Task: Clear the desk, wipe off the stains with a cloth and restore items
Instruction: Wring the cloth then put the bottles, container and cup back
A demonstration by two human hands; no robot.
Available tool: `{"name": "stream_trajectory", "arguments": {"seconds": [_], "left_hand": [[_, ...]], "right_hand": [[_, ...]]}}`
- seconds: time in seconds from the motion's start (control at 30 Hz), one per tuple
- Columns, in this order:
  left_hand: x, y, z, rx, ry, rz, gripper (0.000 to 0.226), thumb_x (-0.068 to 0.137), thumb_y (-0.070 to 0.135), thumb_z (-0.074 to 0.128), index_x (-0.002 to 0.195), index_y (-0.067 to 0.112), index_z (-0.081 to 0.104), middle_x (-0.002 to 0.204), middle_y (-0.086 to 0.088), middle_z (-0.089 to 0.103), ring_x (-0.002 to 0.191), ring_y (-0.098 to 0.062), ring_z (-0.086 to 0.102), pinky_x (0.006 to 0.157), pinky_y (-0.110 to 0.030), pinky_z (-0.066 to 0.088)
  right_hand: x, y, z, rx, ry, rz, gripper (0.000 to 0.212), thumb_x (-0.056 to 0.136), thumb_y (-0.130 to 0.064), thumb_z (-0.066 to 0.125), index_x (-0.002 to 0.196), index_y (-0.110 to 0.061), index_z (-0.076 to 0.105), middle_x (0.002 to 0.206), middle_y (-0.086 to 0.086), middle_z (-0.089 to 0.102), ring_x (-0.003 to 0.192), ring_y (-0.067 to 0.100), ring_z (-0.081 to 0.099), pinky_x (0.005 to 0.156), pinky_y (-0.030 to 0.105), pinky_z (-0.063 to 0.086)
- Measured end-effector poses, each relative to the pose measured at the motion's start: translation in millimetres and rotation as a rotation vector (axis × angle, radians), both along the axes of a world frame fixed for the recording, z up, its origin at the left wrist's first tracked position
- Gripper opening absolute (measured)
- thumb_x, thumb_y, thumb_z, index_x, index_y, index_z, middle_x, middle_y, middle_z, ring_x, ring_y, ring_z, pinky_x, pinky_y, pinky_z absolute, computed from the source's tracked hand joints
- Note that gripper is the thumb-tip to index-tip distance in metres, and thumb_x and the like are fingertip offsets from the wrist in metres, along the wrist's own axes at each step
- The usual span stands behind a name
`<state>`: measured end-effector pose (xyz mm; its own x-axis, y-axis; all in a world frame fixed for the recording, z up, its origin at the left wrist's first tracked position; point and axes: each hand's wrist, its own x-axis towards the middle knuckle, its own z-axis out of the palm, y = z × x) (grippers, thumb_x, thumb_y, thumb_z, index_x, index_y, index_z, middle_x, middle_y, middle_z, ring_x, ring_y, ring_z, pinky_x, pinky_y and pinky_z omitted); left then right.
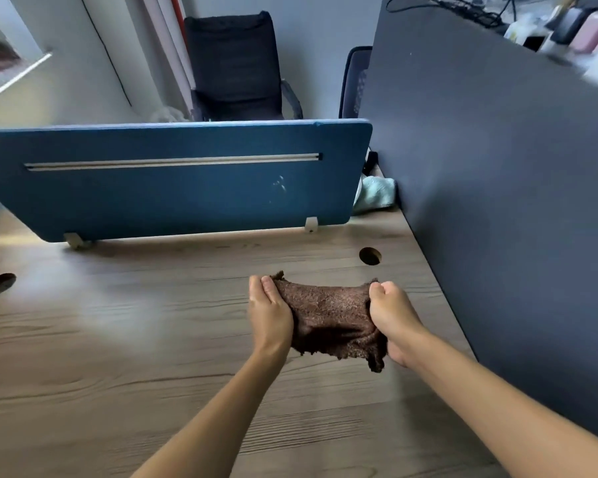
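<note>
Brown cloth (330, 317) stretched left-right above the wood desk (118, 339) near its right side, long axis across the view, lower edge hanging loose; dark partition (497, 201) close on the right, bare wood to the left; left hand (270, 313) and right hand (392, 315) each grip an end, fingers curled, forearms converging.

Brown terry cloth (328, 315), coarse matt pile, gripped between left hand (268, 312) and right hand (392, 313), desk (118, 339) beneath hands, matt grey wood-grain finish, blue divider panel (173, 181) beyond hands, matt felt-like surface, dark partition (497, 201) right of right hand, smooth matt.
</note>
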<state>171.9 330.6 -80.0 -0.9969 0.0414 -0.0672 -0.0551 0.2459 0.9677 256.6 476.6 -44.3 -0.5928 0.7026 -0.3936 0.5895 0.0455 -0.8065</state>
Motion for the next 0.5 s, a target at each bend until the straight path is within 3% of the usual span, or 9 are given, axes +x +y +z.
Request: {"name": "stream_trajectory", "arguments": {"seconds": [0.07,0.13,0.2,0.27,0.33,0.4,0.5], "left_hand": [[-1,-7,-7,-0.084,0.044,-0.084,0.033,0.109,0.026,0.031,0.079,0.015,0.039,0.073,-0.002,0.045,0.064,-0.013,0.039,0.061,-0.031,0.032],[-6,-17,-21,-0.274,-0.009,-0.229,0.032,0.109,0.031,0.027,0.089,0.011,0.042,0.077,-0.005,0.049,0.071,-0.021,0.045,0.066,-0.038,0.034],[-8,-28,-44,-0.560,-0.124,-0.385,0.030,0.109,0.031,0.025,0.107,0.009,0.044,0.096,-0.008,0.053,0.090,-0.033,0.050,0.078,-0.042,0.040],[2,-46,-68,-0.852,-0.152,-0.464,0.029,0.106,0.026,0.031,0.128,0.009,0.041,0.121,-0.012,0.047,0.110,-0.037,0.049,0.091,-0.047,0.043],[18,-66,-92,-0.982,0.102,-0.533,0.033,0.096,0.015,0.047,0.129,0.010,0.046,0.121,-0.011,0.047,0.107,-0.035,0.052,0.088,-0.044,0.047],[42,-81,-107,-0.889,0.348,-0.776,0.028,0.084,0.012,0.057,0.112,0.011,0.056,0.107,-0.005,0.053,0.092,-0.028,0.055,0.076,-0.039,0.050],[67,-87,-122,-0.959,0.534,-1.035,0.036,0.077,0.045,0.053,0.104,0.022,0.063,0.110,0.003,0.060,0.100,-0.018,0.057,0.082,-0.031,0.054]], "right_hand": [[1,3,-16,0.034,-0.025,0.003,0.030,0.107,-0.022,0.028,0.082,-0.010,0.042,0.078,0.002,0.040,0.067,0.014,0.036,0.056,0.031,0.028],[6,6,-39,0.081,-0.124,0.037,0.029,0.106,-0.022,0.027,0.083,-0.011,0.040,0.080,0.005,0.043,0.068,0.016,0.039,0.057,0.033,0.029],[19,3,-66,0.108,-0.329,0.150,0.024,0.106,-0.028,0.030,0.104,-0.007,0.042,0.099,0.014,0.055,0.084,0.026,0.055,0.065,0.036,0.043],[43,-1,-93,0.304,-0.562,0.394,0.031,0.105,-0.031,0.037,0.122,-0.006,0.039,0.121,0.020,0.057,0.108,0.035,0.059,0.080,0.039,0.049],[65,-5,-110,0.620,-0.541,0.644,0.028,0.102,-0.032,0.043,0.121,-0.011,0.044,0.124,0.011,0.055,0.116,0.031,0.054,0.088,0.037,0.044],[84,-13,-122,0.732,-0.359,0.890,0.028,0.092,-0.038,0.059,0.110,-0.018,0.053,0.111,0.003,0.055,0.106,0.026,0.056,0.086,0.037,0.045],[102,-29,-142,0.813,-0.391,1.134,0.051,0.058,-0.058,0.082,0.089,-0.023,0.060,0.094,-0.002,0.057,0.085,0.021,0.060,0.067,0.035,0.052]]}}
